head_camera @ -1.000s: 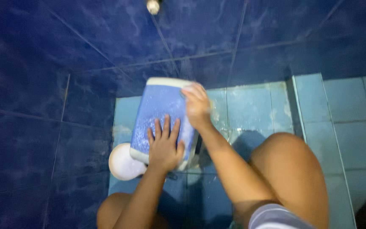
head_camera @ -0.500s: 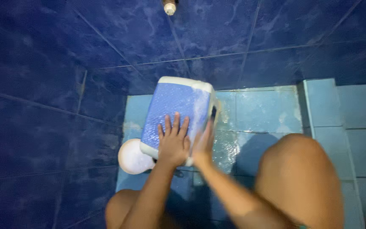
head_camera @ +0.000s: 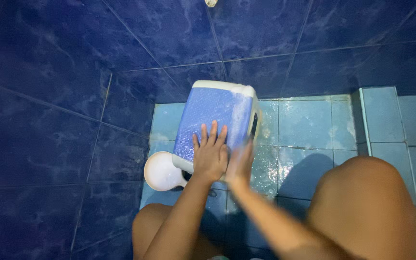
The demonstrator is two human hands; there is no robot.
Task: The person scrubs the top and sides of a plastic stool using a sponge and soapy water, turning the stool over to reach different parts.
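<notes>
Head view: blue-and-white plastic box [head_camera: 215, 123] lies tilted on the wet tiled floor [head_camera: 309, 125] near the wall, long axis pointing away. Left hand [head_camera: 210, 156] flat, fingers spread on it; right hand [head_camera: 239, 166] blurred at its near right edge, grip unclear.

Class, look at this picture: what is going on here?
A person crouches on a wet light-blue tiled floor in a corner of dark-blue tiled walls. The left hand lies flat, fingers spread, on a blue and white plastic container tipped on its side. The right hand is blurred with motion at the container's lower right edge; what it holds, if anything, cannot be told. A round white lid lies beside the container.
</notes>
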